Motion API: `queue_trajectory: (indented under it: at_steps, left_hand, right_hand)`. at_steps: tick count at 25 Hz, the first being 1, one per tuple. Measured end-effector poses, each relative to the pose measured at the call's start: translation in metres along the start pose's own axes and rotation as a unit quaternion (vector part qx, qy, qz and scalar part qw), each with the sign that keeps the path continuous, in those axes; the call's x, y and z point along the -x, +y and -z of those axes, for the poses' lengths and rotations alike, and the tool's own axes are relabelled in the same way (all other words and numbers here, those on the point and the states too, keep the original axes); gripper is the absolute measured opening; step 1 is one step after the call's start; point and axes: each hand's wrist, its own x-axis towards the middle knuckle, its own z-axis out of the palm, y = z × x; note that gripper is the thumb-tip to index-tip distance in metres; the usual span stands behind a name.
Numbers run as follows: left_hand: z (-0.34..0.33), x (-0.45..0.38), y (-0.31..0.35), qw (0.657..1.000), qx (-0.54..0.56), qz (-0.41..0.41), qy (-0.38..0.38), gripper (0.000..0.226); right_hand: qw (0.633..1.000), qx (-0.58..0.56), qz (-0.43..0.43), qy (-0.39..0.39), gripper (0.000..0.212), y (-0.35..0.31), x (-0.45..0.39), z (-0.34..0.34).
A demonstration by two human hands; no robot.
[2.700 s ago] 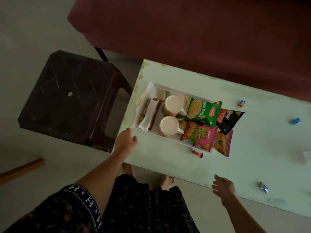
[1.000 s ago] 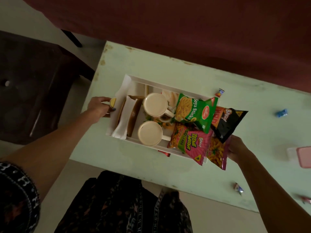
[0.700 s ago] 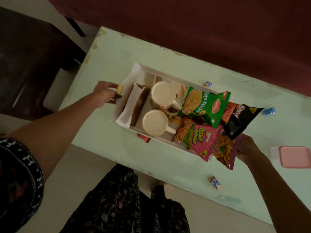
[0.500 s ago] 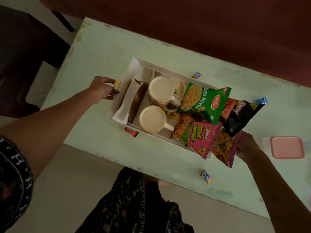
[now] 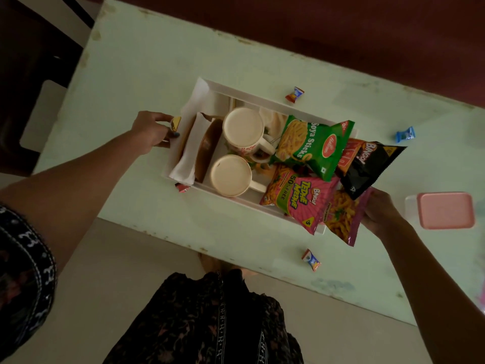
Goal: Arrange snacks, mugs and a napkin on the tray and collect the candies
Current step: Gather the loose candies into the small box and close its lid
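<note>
Tabletop [image 5: 147, 61]: pale green, worn at the edges, carrying a white tray and scattered candies.
Tray [image 5: 237, 93]: gripped at both short ends; lifted or resting, cannot tell.
Snack packets [image 5: 312, 145]: green, pink, black and purple, piled at the tray's right end, overhanging the rim.
Mugs [image 5: 242, 127]: two, side by side, mid-tray.
Napkin [image 5: 187, 156]: white, folded, along the tray's left end.
Left hand [image 5: 152, 131]: fingers closed on the tray's left rim.
Right hand [image 5: 378, 211]: curled round the right end, under the packets.
Pink-lidded box [image 5: 444, 210]: right of the tray.
Candies [image 5: 311, 259]: four loose around the tray, one touching its near rim.
</note>
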Motion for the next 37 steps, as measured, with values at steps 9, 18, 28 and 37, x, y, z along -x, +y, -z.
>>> queue_trajectory:
  at_steps: [9, 18, 28, 37]
  left_hand:
    - [-0.001, 0.004, 0.002, 0.999, 0.025, 0.007, -0.018, 0.034]
    - [0.008, 0.005, 0.000, 1.000, 0.008, 0.011, 0.007, 0.048]
    - [-0.033, 0.140, -0.077, 0.943, 0.132, -0.197, 0.232, 0.027]
    - [-0.241, 0.306, -0.112, 0.957, -0.058, -0.244, -0.142, 0.021]
  right_hand:
    - [1.000, 0.012, -0.012, -0.014, 0.026, 0.004, -0.006, 0.001]
    - [0.996, -0.071, -0.057, 0.006, 0.020, 0.007, 0.011, 0.005]
    - [0.935, 0.125, 0.110, 0.312, 0.021, 0.006, 0.067, 0.055]
    - [0.905, 0.207, 0.060, 0.368, 0.097, 0.003, 0.020, 0.102]
